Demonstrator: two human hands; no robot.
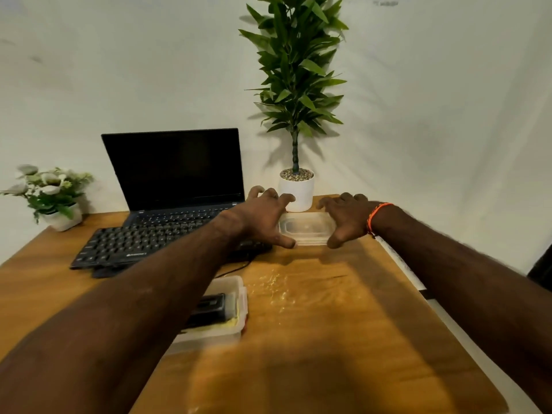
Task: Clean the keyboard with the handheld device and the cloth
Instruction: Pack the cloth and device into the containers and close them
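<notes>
A black keyboard (131, 245) lies at the table's left, in front of an open laptop (176, 174). Nearer to me an open clear plastic box (230, 333) holds a black handheld device (212, 307) on a yellow cloth (230, 322); my left forearm hides part of it. At the far side lies the clear lid (307, 228) of the box. My left hand (263, 219) and my right hand (346, 219) flank it with fingers spread and arched over its ends. Both thumbs touch its near corners.
A tall potted plant in a white pot (297, 189) stands just behind the lid. A small flower pot (56, 201) sits at the far left corner. The keyboard's cable (236, 268) trails toward the box. The wooden table's (328, 339) right edge runs close by my right arm.
</notes>
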